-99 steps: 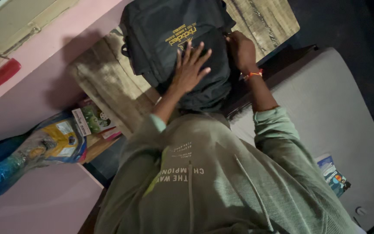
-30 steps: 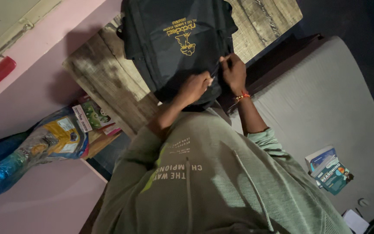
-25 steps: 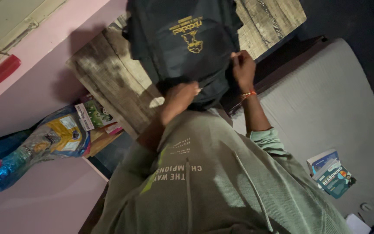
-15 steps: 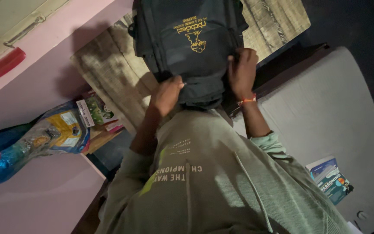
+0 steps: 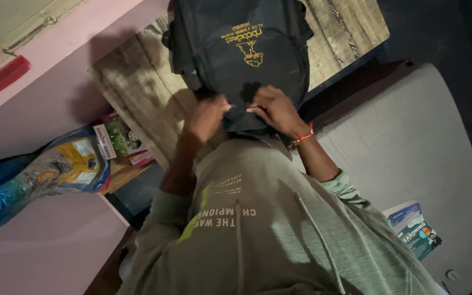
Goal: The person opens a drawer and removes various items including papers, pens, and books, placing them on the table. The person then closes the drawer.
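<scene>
A black backpack [image 5: 236, 54] lies on a wooden worktop [image 5: 137, 93], its near end hanging toward the person's chest. Both hands work at that near end. The left hand [image 5: 207, 116] is closed on a fold of the black fabric at the bag's lower edge, and the right hand [image 5: 273, 109] pinches the fabric just beside it, fingers curled in; a red thread sits on this wrist. The two hands are near each other, with a small bunch of fabric between them. If there is a zipper pull under the fingers, I cannot see it, because the light is weak and the bag is dark.

What could go wrong, in my judgement: the bag rests partly over the worktop's near edge, so a strong pull toward the body could drag it off and let it drop between the worktop and the person. If the hands pull in different directions, the bunched fabric could catch in a zipper or twist so that the opening stays shut. The grip is only on loose cloth, so the fingers could slip and the bag fall back.

A pile of plastic bags [image 5: 45, 175] lies on the left below the worktop, and a book [image 5: 416, 232] lies on the grey mattress [image 5: 411, 147] on the right, well apart from the hands
</scene>
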